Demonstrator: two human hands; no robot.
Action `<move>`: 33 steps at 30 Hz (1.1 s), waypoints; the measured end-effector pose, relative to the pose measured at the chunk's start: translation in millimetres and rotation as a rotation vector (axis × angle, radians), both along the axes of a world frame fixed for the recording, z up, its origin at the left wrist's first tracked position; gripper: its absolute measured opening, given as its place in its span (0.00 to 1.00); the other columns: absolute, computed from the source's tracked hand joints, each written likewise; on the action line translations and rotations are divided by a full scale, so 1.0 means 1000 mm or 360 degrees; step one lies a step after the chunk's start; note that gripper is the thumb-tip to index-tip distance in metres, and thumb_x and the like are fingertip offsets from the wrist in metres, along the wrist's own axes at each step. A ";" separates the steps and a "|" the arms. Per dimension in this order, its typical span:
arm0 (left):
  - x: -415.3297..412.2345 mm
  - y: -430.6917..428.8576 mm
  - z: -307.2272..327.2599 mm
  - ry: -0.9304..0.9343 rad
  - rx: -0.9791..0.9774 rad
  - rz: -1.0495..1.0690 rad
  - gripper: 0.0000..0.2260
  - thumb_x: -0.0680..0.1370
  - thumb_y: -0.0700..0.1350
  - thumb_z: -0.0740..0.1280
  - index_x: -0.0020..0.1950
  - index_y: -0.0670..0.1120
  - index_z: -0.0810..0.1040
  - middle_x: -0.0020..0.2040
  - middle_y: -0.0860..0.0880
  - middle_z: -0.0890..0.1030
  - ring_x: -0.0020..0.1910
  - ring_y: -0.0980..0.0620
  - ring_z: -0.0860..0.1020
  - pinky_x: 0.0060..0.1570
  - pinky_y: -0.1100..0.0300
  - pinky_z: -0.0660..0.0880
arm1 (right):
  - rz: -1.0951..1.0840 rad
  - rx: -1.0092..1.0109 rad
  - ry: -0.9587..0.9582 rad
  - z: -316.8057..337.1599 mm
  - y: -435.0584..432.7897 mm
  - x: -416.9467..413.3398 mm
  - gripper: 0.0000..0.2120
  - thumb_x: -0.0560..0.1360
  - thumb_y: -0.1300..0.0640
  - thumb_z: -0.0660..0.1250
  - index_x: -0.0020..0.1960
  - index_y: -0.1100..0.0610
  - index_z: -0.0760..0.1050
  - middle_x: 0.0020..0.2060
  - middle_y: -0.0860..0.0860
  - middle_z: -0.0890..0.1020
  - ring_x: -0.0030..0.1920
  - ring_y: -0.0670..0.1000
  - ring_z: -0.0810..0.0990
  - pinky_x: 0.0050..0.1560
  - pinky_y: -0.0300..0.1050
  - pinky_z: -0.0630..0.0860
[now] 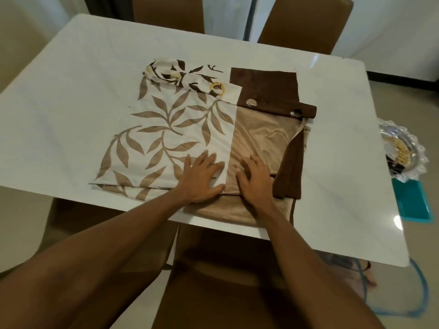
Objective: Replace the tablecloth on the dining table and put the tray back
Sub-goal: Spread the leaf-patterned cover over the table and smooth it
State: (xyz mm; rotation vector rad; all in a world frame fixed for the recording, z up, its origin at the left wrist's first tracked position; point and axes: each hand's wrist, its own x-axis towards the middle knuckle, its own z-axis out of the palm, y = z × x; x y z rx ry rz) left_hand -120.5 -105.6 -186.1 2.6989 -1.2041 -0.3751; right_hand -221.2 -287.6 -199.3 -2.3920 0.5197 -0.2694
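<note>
**Both hands flat on the folded cloth**

Our left hand [202, 176] rests palm down, fingers straight and spread, on the folded tablecloth [166, 138] of cream fabric printed with beige leaves. It lies right at the seam where that print meets a shiny tan satin panel [261, 136]. Our right hand [255, 184] lies just beside it on the tan panel, also flat with fingers apart. Neither hand grips anything, and the two are near each other but not touching.

Beyond the right hand's fingertips a dark brown panel [266, 86] of the same bundle lies folded over, and a brown strip runs down just to the right of that hand. Beyond the left hand's fingertips, at the far end of the leaf print, the cloth is bunched, with yellowish rings [217, 87] showing in it. Under our wrists the tan fabric reaches the near edge of the white glossy worktop [71, 103], which carries the whole bundle.

Well to the right of the right hand, past the worktop's right edge, sits the silver tray [421, 162] with a white lacy rim; we cannot tell what it stands on. Nearer to us than the tray is a teal rectangular object [413, 203]. Two brown padded chairs [304, 24] stand on the far side.
</note>
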 end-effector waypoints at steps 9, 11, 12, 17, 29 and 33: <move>-0.059 -0.119 -0.006 -0.0200 -0.0257 -0.0275 0.35 0.74 0.59 0.65 0.79 0.54 0.58 0.76 0.47 0.66 0.71 0.43 0.67 0.63 0.41 0.69 | -0.0863 0.0072 -0.0394 -0.014 -0.027 -0.074 0.16 0.84 0.56 0.61 0.70 0.55 0.72 0.66 0.53 0.75 0.66 0.52 0.72 0.68 0.50 0.70; -0.057 -0.135 0.000 -0.0298 -0.0159 -0.0384 0.35 0.74 0.54 0.66 0.80 0.56 0.57 0.73 0.46 0.67 0.62 0.42 0.72 0.54 0.45 0.74 | -0.0835 0.0115 -0.0439 -0.015 -0.025 -0.076 0.16 0.85 0.57 0.58 0.72 0.56 0.70 0.67 0.52 0.75 0.66 0.51 0.73 0.68 0.49 0.70; -0.055 -0.143 0.000 -0.0311 -0.0094 -0.0424 0.33 0.75 0.51 0.65 0.79 0.56 0.59 0.72 0.46 0.68 0.60 0.42 0.73 0.51 0.46 0.74 | -0.0829 0.0143 -0.0454 -0.015 -0.025 -0.077 0.16 0.86 0.57 0.57 0.73 0.56 0.69 0.67 0.52 0.74 0.66 0.51 0.73 0.68 0.47 0.70; -0.038 -0.154 0.013 0.0325 -0.0798 0.0182 0.17 0.77 0.41 0.60 0.64 0.51 0.78 0.57 0.48 0.82 0.53 0.47 0.79 0.53 0.52 0.76 | -0.0722 -0.0095 -0.0249 -0.020 -0.024 -0.075 0.19 0.85 0.53 0.56 0.73 0.58 0.70 0.69 0.55 0.76 0.69 0.56 0.73 0.70 0.52 0.71; 0.135 0.032 0.085 0.0749 -0.1975 0.1896 0.09 0.81 0.46 0.65 0.61 0.48 0.79 0.53 0.49 0.81 0.55 0.47 0.80 0.56 0.53 0.79 | 0.0238 -0.0288 0.0224 0.008 0.041 0.034 0.24 0.83 0.46 0.54 0.77 0.53 0.66 0.80 0.55 0.62 0.80 0.58 0.58 0.78 0.62 0.55; 0.163 0.164 0.082 0.0605 -0.2060 0.2384 0.05 0.81 0.46 0.64 0.54 0.51 0.79 0.54 0.47 0.81 0.57 0.44 0.81 0.59 0.45 0.79 | 0.0210 -0.0412 0.0445 -0.006 0.071 0.043 0.26 0.84 0.44 0.53 0.79 0.51 0.60 0.81 0.54 0.59 0.80 0.58 0.55 0.78 0.63 0.50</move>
